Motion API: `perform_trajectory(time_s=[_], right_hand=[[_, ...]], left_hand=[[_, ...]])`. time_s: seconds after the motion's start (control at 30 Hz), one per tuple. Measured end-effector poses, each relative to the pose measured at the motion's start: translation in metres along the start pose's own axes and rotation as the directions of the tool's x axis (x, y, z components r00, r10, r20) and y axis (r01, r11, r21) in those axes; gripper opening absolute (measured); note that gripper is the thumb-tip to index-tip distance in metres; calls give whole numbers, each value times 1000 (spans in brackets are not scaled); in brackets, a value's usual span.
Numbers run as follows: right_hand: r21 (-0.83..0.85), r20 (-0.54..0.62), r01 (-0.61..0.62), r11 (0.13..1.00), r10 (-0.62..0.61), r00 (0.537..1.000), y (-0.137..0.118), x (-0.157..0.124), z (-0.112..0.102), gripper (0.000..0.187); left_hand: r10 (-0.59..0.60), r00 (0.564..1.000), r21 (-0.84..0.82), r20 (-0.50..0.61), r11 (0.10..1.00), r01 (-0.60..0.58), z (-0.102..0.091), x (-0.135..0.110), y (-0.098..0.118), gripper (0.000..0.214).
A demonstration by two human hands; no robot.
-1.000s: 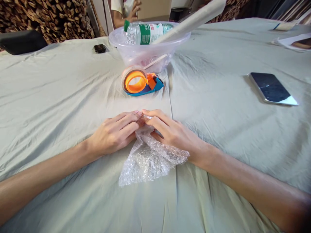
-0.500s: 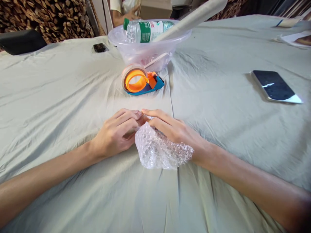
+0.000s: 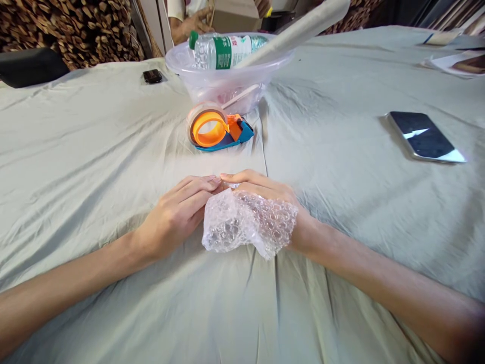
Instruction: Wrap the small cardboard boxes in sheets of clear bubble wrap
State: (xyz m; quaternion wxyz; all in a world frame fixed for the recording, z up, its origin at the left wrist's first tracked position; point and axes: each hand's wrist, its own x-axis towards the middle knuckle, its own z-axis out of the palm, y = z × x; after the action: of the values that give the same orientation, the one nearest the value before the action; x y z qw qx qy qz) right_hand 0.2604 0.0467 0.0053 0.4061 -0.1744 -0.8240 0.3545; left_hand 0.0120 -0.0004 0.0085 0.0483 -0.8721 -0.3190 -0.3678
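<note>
A crumpled sheet of clear bubble wrap hangs toward me between my two hands, just above the cloth. My left hand is closed on its left edge, with the fingers bent over it. From the right, my right hand grips the upper part, its fingers partly hidden behind the wrap. The fingertips of both hands nearly meet at the top. Whether anything lies inside the wrap, I cannot tell. Beyond the hands a tape dispenser, orange and blue with a roll of clear tape, lies on the cloth.
Behind the dispenser stands a translucent plastic basin holding a green-capped bottle and a long white roll. A phone lies at right, a small black object at left. Another person's hand is by a cardboard box.
The bubble wrap's loose end has folded upward and spread over my right hand and wrist. Both hands keep their hold with small finger shifts. The view has moved slightly.
</note>
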Motion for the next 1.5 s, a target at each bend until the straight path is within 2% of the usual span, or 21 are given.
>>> perform_trajectory(time_s=[0.1,0.27,0.33,0.4,0.5,0.63,0.7,0.83,0.93,1.0,1.17,1.4,1.5], right_hand=[[125,-40,-62,990,68,997,2,0,5,23],[292,-54,-174,940,198,979,2,-3,8,20],[235,-42,-183,955,198,979,2,-3,6,24],[138,-36,-137,981,143,989,1,-3,4,25],[23,-18,-46,999,46,999,-1,0,0,8],[-76,-43,7,997,-10,999,-5,6,0,22],[-93,-85,-15,996,7,996,-6,9,2,26],[-18,-132,-124,992,120,984,-7,10,7,17],[21,-137,-191,981,192,972,-8,10,8,17],[13,-140,-190,982,190,972,-8,10,7,19],[-36,-152,-121,992,114,982,-7,13,6,29],[-85,-174,-144,986,128,976,-9,10,6,22],[-36,-216,-169,985,157,964,-10,10,9,28]], left_hand=[[24,1000,-3,12,1000,-24,0,-3,-2,27],[-15,1000,-79,-24,997,13,0,1,-1,14],[-76,995,-131,-58,989,67,1,4,1,14],[-128,989,-177,-71,978,113,2,7,3,15],[-183,979,-211,-86,964,161,4,10,5,20],[-231,968,-237,-99,950,203,3,12,8,22],[-257,961,-252,-99,941,225,2,12,9,17],[-279,952,-251,-125,938,241,6,8,8,18],[-282,930,-270,-237,938,216,12,4,5,29],[-251,927,-241,-278,953,186,15,2,4,30],[-113,965,-120,-235,989,87,13,6,9,20],[-107,976,-36,-187,994,102,5,5,18,25],[-100,981,-18,-169,995,98,5,3,19,25]])
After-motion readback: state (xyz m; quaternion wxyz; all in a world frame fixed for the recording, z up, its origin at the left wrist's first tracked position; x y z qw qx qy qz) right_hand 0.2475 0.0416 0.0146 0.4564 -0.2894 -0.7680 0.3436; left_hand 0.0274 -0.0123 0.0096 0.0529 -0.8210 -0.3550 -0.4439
